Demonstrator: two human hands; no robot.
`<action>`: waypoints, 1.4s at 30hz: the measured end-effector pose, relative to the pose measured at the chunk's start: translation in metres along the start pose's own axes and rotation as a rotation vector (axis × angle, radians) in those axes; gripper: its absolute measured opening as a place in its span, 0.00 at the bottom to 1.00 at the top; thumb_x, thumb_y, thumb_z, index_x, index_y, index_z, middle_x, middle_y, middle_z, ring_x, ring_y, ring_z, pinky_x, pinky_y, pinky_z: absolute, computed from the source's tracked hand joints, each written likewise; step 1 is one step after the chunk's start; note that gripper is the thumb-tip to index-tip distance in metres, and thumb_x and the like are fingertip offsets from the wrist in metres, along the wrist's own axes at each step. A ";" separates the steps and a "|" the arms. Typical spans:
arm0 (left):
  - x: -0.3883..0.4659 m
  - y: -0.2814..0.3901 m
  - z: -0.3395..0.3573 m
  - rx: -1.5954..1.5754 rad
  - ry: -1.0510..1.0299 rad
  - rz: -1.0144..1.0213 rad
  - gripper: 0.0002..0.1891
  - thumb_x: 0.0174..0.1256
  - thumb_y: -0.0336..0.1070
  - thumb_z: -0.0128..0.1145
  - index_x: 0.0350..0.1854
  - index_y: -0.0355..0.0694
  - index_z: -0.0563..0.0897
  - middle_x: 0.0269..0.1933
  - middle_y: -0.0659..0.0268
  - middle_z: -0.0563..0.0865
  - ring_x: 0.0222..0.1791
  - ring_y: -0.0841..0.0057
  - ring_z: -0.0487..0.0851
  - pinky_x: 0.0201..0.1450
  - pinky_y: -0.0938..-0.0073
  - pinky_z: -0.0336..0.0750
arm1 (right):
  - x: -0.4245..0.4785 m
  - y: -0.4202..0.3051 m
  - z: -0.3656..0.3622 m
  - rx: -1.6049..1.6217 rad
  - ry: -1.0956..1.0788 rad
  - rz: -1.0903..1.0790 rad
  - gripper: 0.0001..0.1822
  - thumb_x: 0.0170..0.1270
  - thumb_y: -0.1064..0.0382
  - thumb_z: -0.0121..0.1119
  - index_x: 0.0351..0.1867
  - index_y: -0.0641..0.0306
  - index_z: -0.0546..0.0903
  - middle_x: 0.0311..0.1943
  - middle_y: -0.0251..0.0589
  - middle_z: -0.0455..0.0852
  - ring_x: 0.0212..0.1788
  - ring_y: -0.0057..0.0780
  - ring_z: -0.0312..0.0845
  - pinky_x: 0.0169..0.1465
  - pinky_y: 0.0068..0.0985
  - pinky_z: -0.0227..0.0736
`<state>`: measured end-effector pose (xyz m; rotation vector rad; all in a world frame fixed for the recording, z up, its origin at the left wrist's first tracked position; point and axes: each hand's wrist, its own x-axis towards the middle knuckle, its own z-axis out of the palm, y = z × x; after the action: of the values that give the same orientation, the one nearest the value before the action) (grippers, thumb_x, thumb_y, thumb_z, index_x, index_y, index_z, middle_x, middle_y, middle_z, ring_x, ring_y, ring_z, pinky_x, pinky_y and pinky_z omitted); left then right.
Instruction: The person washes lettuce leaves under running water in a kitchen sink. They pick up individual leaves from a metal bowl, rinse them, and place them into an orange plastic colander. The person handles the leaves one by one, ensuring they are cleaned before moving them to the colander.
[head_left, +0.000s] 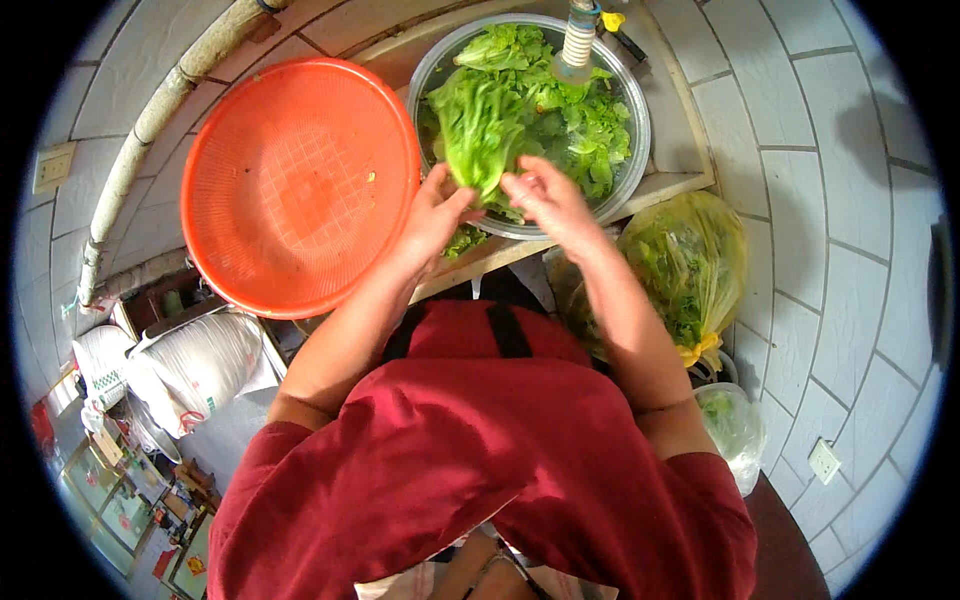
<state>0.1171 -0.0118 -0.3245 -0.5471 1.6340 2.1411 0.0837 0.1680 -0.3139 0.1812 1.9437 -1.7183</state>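
Over a metal basin (640, 142) I hold a bunch of green leafy lettuce (480, 127) by its pale stem end, leaves pointing away from me. My left hand (439, 210) pinches the stem end from the left. On the other side, the fingers of my right hand (551, 196) grip it too, slightly blurred. More loose lettuce leaves (596, 142) lie in water in the basin. A large orange plastic colander (300, 180) stands left of the basin, with only a few leaf scraps in it.
A tap with a wrapped spout (577, 41) hangs over the basin's far side. At my right sit a knotted yellow plastic bag of greens (682, 255) and a clear bag (731, 431). White bags (199, 367) lie at left, below a wall pipe (139, 142).
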 end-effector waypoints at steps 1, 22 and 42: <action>0.007 0.003 0.006 0.025 -0.020 0.027 0.19 0.69 0.35 0.52 0.60 0.37 0.69 0.53 0.59 0.81 0.52 0.71 0.80 0.53 0.70 0.78 | 0.000 0.004 0.010 0.043 -0.013 0.006 0.26 0.63 0.48 0.63 0.53 0.68 0.77 0.37 0.34 0.82 0.38 0.21 0.78 0.41 0.20 0.71; 0.045 0.002 0.017 -0.488 0.199 -0.291 0.17 0.73 0.47 0.34 0.34 0.42 0.72 0.20 0.73 0.69 0.16 0.85 0.57 0.21 0.82 0.55 | 0.019 0.023 0.010 0.620 0.089 -0.002 0.14 0.65 0.60 0.62 0.49 0.61 0.79 0.40 0.30 0.82 0.36 0.17 0.73 0.36 0.18 0.67; 0.039 -0.037 0.024 0.144 0.252 0.024 0.24 0.76 0.56 0.36 0.32 0.41 0.72 0.25 0.67 0.74 0.23 0.75 0.69 0.27 0.73 0.62 | 0.042 0.018 0.030 0.362 0.194 0.068 0.05 0.59 0.63 0.62 0.31 0.62 0.79 0.24 0.28 0.78 0.23 0.16 0.70 0.26 0.18 0.63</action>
<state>0.1018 0.0232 -0.3687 -0.7809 1.9197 2.0162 0.0647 0.1320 -0.3511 0.5562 1.7146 -2.0580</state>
